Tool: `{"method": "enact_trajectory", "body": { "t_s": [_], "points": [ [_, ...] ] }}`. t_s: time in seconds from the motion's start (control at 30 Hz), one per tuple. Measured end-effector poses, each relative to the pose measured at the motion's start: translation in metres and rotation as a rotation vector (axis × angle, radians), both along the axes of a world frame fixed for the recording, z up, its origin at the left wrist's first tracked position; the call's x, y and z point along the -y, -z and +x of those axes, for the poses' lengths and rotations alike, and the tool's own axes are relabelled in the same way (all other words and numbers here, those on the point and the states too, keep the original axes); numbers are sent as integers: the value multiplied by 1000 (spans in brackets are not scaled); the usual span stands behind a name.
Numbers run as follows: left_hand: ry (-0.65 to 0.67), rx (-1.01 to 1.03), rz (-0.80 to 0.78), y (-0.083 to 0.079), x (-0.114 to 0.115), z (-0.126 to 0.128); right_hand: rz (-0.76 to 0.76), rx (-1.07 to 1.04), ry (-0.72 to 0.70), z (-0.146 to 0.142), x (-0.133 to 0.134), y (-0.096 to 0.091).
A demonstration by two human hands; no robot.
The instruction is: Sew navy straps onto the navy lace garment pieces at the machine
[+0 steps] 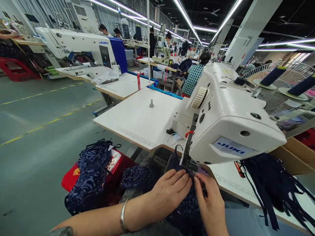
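A white sewing machine (228, 121) stands in front of me, its needle area low over a dark navy patterned garment (187, 209). My left hand (172, 190) lies at the garment's edge just below the presser foot, fingers bent together and pressing the cloth. Close beside it, my right hand (209, 200) pinches the same cloth between thumb and forefinger. Part of the garment hangs down over my lap, and a thin navy strap loops up left of the needle area. The exact stitching point is hidden by my fingers and the machine.
Navy patterned garments (91, 173) lie over a red stool (123, 164) at left. Navy straps (270, 183) spread over the table at right, near red-handled snips (239, 169). Thread cones (273, 76) stand before a fan. Another sewing machine (78, 49) and several people are further back.
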State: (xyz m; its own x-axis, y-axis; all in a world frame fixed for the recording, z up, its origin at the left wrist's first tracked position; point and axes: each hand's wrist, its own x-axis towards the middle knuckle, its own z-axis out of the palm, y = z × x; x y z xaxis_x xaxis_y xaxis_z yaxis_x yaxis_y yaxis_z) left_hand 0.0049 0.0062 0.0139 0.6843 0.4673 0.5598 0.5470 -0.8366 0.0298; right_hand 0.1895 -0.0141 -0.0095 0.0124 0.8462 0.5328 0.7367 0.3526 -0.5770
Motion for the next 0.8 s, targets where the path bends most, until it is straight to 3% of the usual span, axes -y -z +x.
{"method": "enact_trajectory", "body": {
  "t_s": [0.37,0.8],
  "points": [
    [-34,9,62,6,-2,3,95,194,39,0,0,-2],
    [-56,50,57,14,-1,6,164,289,-26,3,-1,0]
  ]
}}
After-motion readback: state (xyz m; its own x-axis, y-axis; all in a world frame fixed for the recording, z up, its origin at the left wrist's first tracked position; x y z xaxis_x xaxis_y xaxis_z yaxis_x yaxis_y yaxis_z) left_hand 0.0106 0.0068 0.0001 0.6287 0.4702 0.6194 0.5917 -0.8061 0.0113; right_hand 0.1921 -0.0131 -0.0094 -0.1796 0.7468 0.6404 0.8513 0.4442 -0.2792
